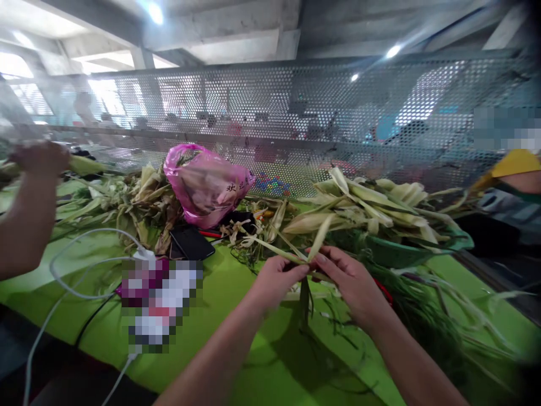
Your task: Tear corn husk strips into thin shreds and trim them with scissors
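Note:
My left hand (282,282) and my right hand (343,282) meet above the green table, both closed on folded strips of corn husk (320,237). One pale strip sticks up between the hands, and another points out to the left. Darker green ends hang below my fingers. The thumbs and forefingers of both hands pinch where the strips cross. Just beyond them lies a heap of corn husks (372,206) in a green basin (401,251). Loose green fibres (422,316) lie on the right, partly behind my right forearm.
A pink plastic bag (207,186) stands at the back beside dried husks (147,197). A black phone (192,243), a white charger (144,258) and cables lie on the left of the table (228,282). A perforated metal screen (270,113) runs behind. A co-worker's arm (29,208) reaches in at left.

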`<action>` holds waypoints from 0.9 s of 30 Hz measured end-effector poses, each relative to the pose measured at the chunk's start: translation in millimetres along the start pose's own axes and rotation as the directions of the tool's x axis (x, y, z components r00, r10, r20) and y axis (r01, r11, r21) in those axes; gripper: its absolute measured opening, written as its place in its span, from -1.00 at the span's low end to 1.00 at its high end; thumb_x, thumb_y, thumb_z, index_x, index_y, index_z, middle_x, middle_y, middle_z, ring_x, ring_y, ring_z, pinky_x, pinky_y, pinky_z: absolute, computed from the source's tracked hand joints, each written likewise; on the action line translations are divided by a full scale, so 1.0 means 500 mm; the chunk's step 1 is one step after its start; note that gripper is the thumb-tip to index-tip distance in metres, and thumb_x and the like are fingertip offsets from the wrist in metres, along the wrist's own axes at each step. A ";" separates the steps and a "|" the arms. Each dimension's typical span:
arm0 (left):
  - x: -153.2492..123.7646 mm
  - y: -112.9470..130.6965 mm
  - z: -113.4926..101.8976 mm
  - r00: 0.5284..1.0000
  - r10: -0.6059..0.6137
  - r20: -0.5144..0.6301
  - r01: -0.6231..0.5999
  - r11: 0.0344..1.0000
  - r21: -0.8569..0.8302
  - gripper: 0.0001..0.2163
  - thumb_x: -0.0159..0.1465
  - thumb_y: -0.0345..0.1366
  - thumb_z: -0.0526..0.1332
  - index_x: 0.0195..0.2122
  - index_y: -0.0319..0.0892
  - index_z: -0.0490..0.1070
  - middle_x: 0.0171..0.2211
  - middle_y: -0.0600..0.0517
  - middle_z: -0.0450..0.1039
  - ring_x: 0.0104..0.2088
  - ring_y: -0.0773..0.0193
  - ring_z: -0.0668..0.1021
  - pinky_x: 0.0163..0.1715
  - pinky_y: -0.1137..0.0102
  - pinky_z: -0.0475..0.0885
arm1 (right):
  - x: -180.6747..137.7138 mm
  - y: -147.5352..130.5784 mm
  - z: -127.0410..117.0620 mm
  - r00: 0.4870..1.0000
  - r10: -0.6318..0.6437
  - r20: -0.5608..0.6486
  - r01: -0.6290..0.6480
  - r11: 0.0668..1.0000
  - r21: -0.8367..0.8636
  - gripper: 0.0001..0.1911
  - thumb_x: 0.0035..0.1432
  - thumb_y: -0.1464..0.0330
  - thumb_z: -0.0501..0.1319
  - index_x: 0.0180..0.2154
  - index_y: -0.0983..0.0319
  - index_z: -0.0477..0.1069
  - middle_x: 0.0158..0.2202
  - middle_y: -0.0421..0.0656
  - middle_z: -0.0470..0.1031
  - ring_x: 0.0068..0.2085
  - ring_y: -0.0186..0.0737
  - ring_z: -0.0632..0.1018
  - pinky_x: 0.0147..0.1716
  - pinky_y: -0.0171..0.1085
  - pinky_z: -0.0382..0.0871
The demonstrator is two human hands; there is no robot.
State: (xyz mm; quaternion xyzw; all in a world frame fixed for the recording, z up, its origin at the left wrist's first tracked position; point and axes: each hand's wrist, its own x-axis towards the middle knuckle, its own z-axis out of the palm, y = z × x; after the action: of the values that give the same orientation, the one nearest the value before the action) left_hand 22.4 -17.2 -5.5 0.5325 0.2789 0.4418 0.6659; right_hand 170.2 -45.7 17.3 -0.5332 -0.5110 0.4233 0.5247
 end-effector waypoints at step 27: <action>-0.002 0.001 0.012 0.990 -0.023 -0.137 -0.002 0.984 -0.177 -0.66 0.10 -0.08 0.27 -0.46 -0.14 0.12 -0.60 0.21 0.15 -0.61 0.49 0.16 -0.59 0.50 0.02 | -0.007 0.016 0.021 0.992 0.070 -0.100 -0.046 0.972 0.231 -0.69 -0.22 0.26 0.48 -0.48 0.21 0.41 -0.58 -0.27 0.40 -0.55 -0.35 0.39 -0.60 -0.36 0.26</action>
State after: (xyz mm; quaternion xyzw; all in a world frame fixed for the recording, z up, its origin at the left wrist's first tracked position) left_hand 26.7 -20.7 -3.4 0.4379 0.2869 0.4972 0.6919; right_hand 160.4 -47.3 8.0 -0.5060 -0.4140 0.4652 0.5968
